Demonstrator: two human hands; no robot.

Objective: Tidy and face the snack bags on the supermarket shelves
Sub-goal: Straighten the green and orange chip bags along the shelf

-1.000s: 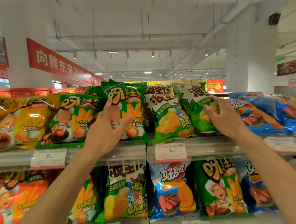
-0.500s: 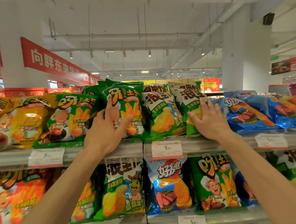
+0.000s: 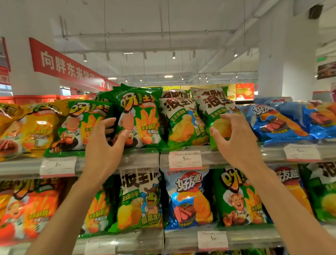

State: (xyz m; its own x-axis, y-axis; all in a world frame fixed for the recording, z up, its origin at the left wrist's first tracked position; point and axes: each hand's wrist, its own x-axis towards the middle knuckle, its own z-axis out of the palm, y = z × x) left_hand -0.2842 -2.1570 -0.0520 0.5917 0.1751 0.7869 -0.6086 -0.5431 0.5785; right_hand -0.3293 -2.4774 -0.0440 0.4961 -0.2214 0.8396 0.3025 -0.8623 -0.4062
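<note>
Top shelf rail (image 3: pixel 137 160), seen from head height, carrying price tags that read "5.90" (image 3: pixel 185 158). At 10 o'clock from centre, the left hand (image 3: pixel 105 146) has its fingers spread and half curled around the left edge of a green fries bag (image 3: pixel 142 116) printed "呀!土豆", thumb on its front. At 2 o'clock, the right hand (image 3: pixel 233 138) is curled loosely at the front of a green-and-white chip bag (image 3: pixel 214 110) marked "浪味仙" and "玉米浓汤味"; whether it actually pinches the bag cannot be told. A matching chip bag (image 3: pixel 180 121) stands between the two, upright. Yellow bags (image 3: pixel 30 128) lie tilted at 9 o'clock; blue "好友趣" bags (image 3: pixel 277 121) slump at 3 o'clock. The lower shelf holds the same brands, partly hidden by both forearms. A red banner (image 3: pixel 66 66) at 11 o'clock reads "向胖东来学习", its end cut off by the bags.
</note>
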